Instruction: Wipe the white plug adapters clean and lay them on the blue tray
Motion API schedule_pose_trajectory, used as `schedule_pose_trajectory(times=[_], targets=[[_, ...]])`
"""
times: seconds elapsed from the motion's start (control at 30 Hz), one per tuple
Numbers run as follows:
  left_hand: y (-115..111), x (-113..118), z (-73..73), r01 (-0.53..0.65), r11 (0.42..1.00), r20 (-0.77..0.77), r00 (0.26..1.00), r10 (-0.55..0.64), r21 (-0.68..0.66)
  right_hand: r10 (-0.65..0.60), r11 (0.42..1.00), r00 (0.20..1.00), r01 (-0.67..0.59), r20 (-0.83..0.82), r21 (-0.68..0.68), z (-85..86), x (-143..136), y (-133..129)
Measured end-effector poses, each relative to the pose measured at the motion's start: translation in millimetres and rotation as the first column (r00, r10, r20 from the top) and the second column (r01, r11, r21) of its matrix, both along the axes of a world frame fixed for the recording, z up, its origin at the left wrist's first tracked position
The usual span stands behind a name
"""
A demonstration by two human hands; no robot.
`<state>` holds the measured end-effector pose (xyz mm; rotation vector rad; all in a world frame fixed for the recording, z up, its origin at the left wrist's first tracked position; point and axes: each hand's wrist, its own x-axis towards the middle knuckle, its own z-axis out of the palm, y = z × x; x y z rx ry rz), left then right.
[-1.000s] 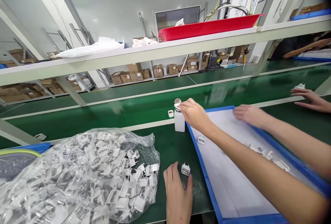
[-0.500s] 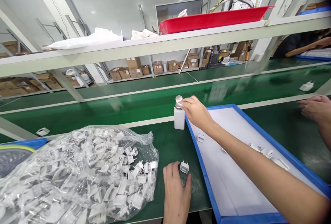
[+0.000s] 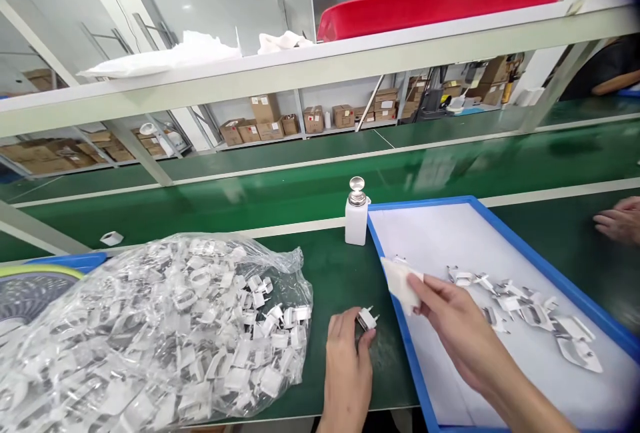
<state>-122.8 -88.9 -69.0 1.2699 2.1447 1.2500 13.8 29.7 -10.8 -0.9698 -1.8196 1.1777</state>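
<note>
My left hand [image 3: 349, 360] pinches a small white plug housing [image 3: 368, 318] with two pins, between thumb and forefinger, just above the green bench. A folded white cloth [image 3: 404, 286] is gripped in my right hand [image 3: 445, 306], over the left edge of the blue-rimmed tray [image 3: 400, 346]. Behind the cloth stands a white pump bottle [image 3: 356, 223] with a metal top, upright and untouched. Several white plug parts [image 3: 535, 316] lie on the tray's white lining. To the left of my left hand sits a clear plastic bag [image 3: 200, 326] full of similar white parts.
A round grey basket with a yellow-green rim [image 3: 30, 293] stands at the far left. One white part [image 3: 111, 238] lies by the back rail. Overhead, a shelf [image 3: 280, 70] bears a red tray [image 3: 450, 3]. Another person's hand [image 3: 619, 221] rests at the right.
My right hand has left the pump bottle's top and come down toward me with the white cloth. My left hand has closed on the plug housing and tilted it. The view has shifted slightly.
</note>
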Motion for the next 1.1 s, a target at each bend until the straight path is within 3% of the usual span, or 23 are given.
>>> schedule_pose_trajectory(times=[0.1,0.17,0.3,0.43,0.47,0.5,0.67,0.73,0.8,0.87,0.97,1.1], targets=[[-2,-4,-2.2,0.033,0.997,0.142,0.989,-0.042,0.063,0.023,0.988,0.998,-0.031,0.051,0.154,-20.2,8,-27],[-3,-5,-3.6,0.052,0.991,0.17,0.983,-0.073,0.127,0.101,0.938,0.99,-0.129,0.103,0.322,-31.4,9,-38],[-4,-5,-3.7,0.025,0.981,0.041,0.999,-0.034,0.194,0.199,0.752,0.949,-0.308,0.246,0.582,-42.3,12,-49],[-5,-5,-5.2,-0.005,0.967,-0.063,0.998,0.022,0.256,0.07,0.491,0.913,-0.382,0.402,0.783,-40.1,17,-53],[-5,-5,-6.0,0.007,0.962,-0.084,0.996,0.016,0.274,0.042,0.464,0.909,-0.385,0.414,0.798,-40.2,16,-54],[-5,-5,-6.9,0.023,0.956,-0.103,0.995,0.007,0.291,0.028,0.476,0.91,-0.376,0.413,0.795,-41.1,14,-54],[-7,-4,-9.0,0.067,0.927,-0.152,0.988,-0.011,0.369,0.081,0.765,0.941,-0.27,0.328,0.585,-46.2,-3,-52],[-9,-3,-8.6,0.085,0.903,-0.179,0.984,-0.009,0.421,0.152,0.886,0.955,-0.246,0.256,0.394,-41.3,-7,-49],[-11,-2,-7.8,0.105,0.875,-0.198,0.98,-0.01,0.473,0.212,0.961,0.965,-0.234,0.154,0.146,-33.1,-6,-46],[-13,0,-6.5,0.117,0.852,-0.194,0.981,-0.019,0.51,0.208,0.973,0.978,-0.204,0.033,-0.108,-26.1,-3,-45],[-12,3,-3.1,0.129,0.834,-0.176,0.984,-0.039,0.536,0.109,0.899,0.985,-0.156,-0.136,-0.409,-23.4,0,-48],[-6,8,3.3,0.072,0.846,-0.146,0.989,0.007,0.529,-0.016,0.79,0.952,-0.175,-0.305,-0.588,-30.7,0,-61]])
